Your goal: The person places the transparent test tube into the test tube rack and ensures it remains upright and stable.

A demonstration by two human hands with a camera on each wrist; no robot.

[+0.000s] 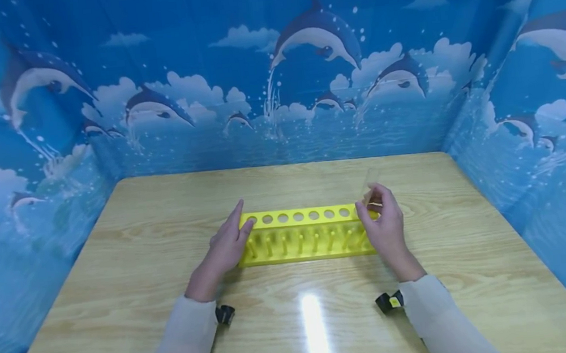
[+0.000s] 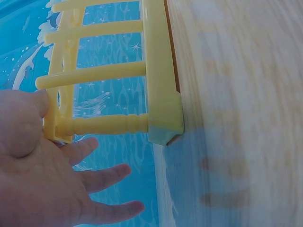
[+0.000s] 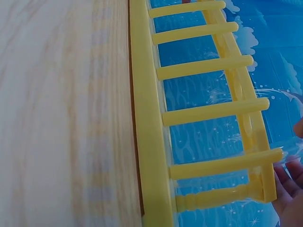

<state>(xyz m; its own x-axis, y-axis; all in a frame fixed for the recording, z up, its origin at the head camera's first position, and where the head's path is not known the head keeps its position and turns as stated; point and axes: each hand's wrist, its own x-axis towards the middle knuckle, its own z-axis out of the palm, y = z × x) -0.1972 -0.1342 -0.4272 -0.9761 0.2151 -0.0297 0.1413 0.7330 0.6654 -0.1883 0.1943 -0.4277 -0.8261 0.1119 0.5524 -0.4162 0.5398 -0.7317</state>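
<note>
A yellow test tube rack (image 1: 306, 258) stands lengthwise on the table, with a row of round holes along its top bar and slanted pegs below. My left hand (image 1: 225, 244) holds the rack's left end. In the left wrist view its thumb lies on the top bar and the index finger behind; the other fingers (image 2: 106, 177) are spread. At the right end, my right hand (image 1: 386, 223) pinches a clear test tube (image 1: 372, 177) that leans up and away above the rack. Its lower part is hidden by the fingers. Only some fingertips (image 3: 284, 187) show in the right wrist view.
The rack stands on a wood-grain table (image 1: 163, 210). A blue curtain (image 1: 197, 139) printed with dolphins encloses the back and both sides. A bright light reflection lies on the near part of the tabletop.
</note>
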